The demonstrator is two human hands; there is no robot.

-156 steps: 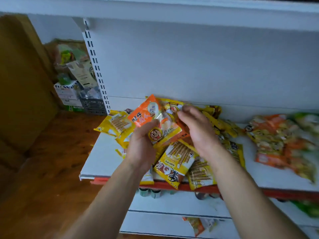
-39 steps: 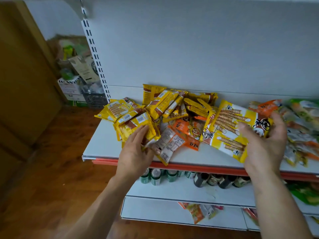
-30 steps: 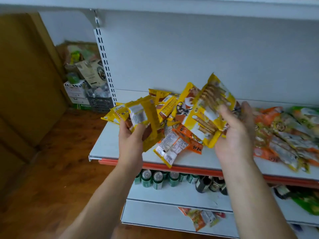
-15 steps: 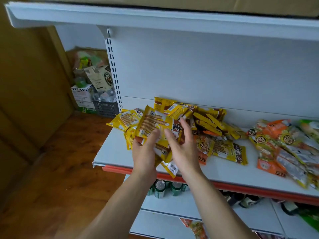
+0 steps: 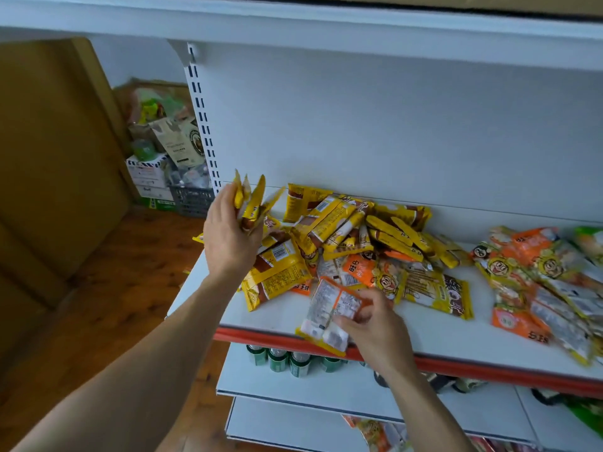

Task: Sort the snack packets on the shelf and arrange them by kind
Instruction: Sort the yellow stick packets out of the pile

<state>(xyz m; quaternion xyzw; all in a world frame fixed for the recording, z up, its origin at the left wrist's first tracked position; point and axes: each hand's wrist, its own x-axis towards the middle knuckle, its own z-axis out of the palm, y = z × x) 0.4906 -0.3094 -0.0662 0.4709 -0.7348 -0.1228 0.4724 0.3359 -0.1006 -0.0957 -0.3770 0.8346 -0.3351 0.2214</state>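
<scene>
Bare shelf (image 5: 456,340) strip open along the front, between yellow heap (image 5: 339,223) and orange pile (image 5: 538,288). Heap crowds the back wall (image 5: 391,132). Left end taken by left hand (image 5: 228,239) gripping yellow packets (image 5: 253,203); right hand (image 5: 378,331) pinching pale packet (image 5: 326,314) overhangs front lip. Upper shelf (image 5: 293,24) caps headroom.

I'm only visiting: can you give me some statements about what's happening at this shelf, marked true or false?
The left hand holds several yellow packets. True.
The right hand is empty. False: it grips an orange-and-clear packet at the front edge of the shelf.
Green cans stand on the lower shelf. True.
The orange packets at the right sit in a box. False: they lie loose on the shelf.
</scene>
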